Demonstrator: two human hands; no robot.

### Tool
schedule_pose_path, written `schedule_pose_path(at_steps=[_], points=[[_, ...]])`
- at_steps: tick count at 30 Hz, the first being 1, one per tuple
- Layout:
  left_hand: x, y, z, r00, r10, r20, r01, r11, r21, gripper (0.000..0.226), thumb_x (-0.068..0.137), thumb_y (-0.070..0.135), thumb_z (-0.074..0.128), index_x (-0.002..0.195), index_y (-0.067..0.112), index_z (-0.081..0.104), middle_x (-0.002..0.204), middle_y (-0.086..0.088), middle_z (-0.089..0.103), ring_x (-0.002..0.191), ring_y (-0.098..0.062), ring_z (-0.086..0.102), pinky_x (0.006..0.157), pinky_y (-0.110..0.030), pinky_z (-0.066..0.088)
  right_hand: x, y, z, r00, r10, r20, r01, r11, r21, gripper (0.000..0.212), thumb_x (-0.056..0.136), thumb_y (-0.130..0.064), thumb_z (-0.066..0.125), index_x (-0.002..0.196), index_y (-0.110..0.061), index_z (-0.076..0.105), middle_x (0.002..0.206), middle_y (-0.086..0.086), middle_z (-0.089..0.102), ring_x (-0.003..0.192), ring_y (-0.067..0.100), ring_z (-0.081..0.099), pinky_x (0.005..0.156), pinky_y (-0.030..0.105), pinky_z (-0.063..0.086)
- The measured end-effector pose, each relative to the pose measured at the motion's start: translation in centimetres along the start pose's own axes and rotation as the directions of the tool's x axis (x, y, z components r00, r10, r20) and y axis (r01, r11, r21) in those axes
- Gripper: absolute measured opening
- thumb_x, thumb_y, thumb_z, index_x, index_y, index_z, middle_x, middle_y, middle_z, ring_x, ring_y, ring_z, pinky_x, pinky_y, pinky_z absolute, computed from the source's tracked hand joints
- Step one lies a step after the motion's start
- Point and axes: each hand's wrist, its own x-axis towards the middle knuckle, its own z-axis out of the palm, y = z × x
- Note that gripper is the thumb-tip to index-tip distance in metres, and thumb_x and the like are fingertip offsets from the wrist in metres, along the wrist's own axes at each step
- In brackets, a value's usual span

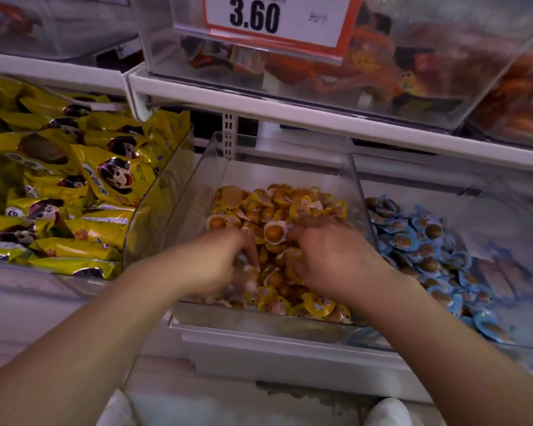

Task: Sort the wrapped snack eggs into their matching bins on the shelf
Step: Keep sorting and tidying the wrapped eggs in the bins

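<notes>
Shelf (290, 115): clear middle bin (259, 322) of yellow-wrapped eggs (290, 207); left hand (225, 265) blurred, fingers indeterminate; right hand (333, 259) fingers curled into eggs

White shelf (290, 358) under clear bins (203, 179)

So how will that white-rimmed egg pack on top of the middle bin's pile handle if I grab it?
The white-rimmed egg pack looks small, probably light. Its domed blister may roll. Glossy film could slip, so pinch its flat rim.
</notes>
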Motion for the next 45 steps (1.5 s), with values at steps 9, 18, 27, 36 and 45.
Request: schedule_pose_path(at_steps=[9,18,27,36,45], points=[[-2.0,1.6,-2.6,0.854,0.149,-0.498,-0.146,0.988,0.045,0.029,0.080,0.056,0.066,0.080,0.028,0.071,0.077,0.011,0.055,0.070,-0.005,0.052,0.059,-0.026,0.036,-0.6,-1.2,-0.8,0.990,-0.104,-0.095,0.134,0.899,0.417,0.030,0.090,-0.016,0.052,0.112,-0.025,0.071,0.104,-0.003,0.073,0.086,0.011,0.062,0.074,0.026,0.046],[-7.0,-0.5,-4.2,0.672,-0.042,-0.739,-0.296,0.900,-0.320,0.009,0.095,0.035,0.058,0.092,0.037,0.067,0.058,0.020,0.057,0.049,0.001,0.049,0.044,-0.010,0.032,1.6,-4.8,1.5,0.972,-0.237,0.001,0.205,0.842,0.499,0.028,0.092,-0.022,0.053,0.113,-0.027,0.071,0.111,-0.005,0.073,0.102,0.014,0.064,0.089,0.030,0.051],[-7.8,-1.1,-4.2,0.733,-0.263,-0.627,-0.355,0.637,-0.684,0.025,0.099,0.037,0.055,0.090,0.022,0.073,0.055,0.008,0.051,0.044,-0.010,0.040,0.042,-0.023,0.030,5.6,-8.8,4.5,0.944,-0.312,0.108,0.289,0.939,0.184,0.025,0.087,-0.033,0.063,0.106,-0.017,0.062,0.112,0.007,0.062,0.104,0.029,0.059,0.077,0.036,0.050],[-7.8,0.3,-3.2,0.698,0.002,-0.716,-0.340,0.881,-0.329,0.039,0.099,0.022,0.043,0.134,0.038,0.047,0.110,0.014,0.053,0.094,-0.001,0.056,0.076,-0.011,0.042,2.9,-5.1,-1.3,0.928,0.371,-0.040,-0.067,0.272,0.960,0.015,0.094,-0.009,0.064,0.101,-0.021,0.070,0.093,0.001,0.074,0.079,0.007,0.072,0.063,0.020,0.057],[-4.6,5.8,0.8,0.687,0.125,-0.716,-0.335,0.929,-0.160,0.048,0.093,0.037,0.058,0.140,0.032,0.053,0.136,0.011,0.057,0.130,-0.010,0.049,0.107,-0.030,0.041,-1.7,-5.2,-3.2,0.960,0.105,0.259,-0.161,-0.550,0.819,0.031,0.095,-0.031,0.063,0.118,-0.011,0.070,0.102,0.005,0.070,0.075,0.012,0.059,0.062,0.031,0.043]])
